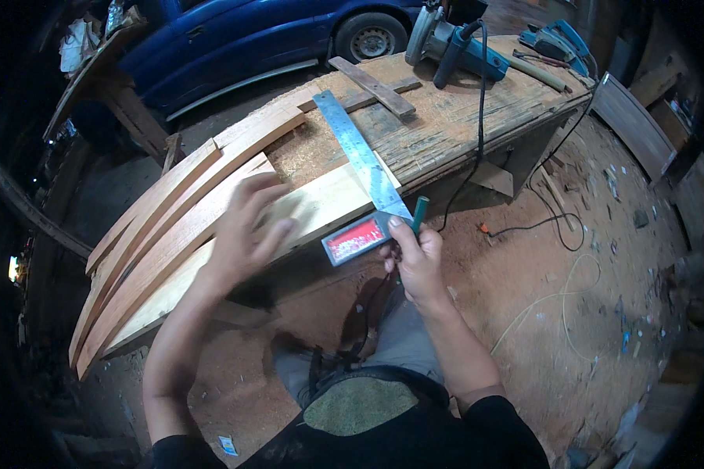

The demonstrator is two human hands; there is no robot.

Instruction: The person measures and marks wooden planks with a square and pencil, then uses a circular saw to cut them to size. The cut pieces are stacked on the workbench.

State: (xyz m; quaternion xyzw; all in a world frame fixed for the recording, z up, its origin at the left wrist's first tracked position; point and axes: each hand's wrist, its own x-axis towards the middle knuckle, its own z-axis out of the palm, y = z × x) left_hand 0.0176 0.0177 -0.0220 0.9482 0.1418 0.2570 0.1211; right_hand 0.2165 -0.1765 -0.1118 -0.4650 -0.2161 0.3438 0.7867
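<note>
My right hand (pixel 418 264) grips a try square (pixel 357 151) where its handle meets the blade. The steel blade reaches away from me across the end of a pale wooden board (pixel 321 205), and the handle, with a red label, lies along the board's near edge. A green pencil (pixel 420 211) sticks up from the same hand. Over the board, to the left of the square, my left hand (pixel 250 223) is raised with its fingers apart and holds nothing; motion blurs it slightly. Several long wooden boards (pixel 203 178) lie side by side beyond that hand.
A blue circular saw (pixel 469 55) stands on the sawdust-covered workbench (pixel 438 117), its black cord hanging over the near edge. Another blue power tool (pixel 555 43) sits farther right. Two short wood strips (pixel 371 86) cross on the bench. A blue vehicle (pixel 250 47) is parked behind.
</note>
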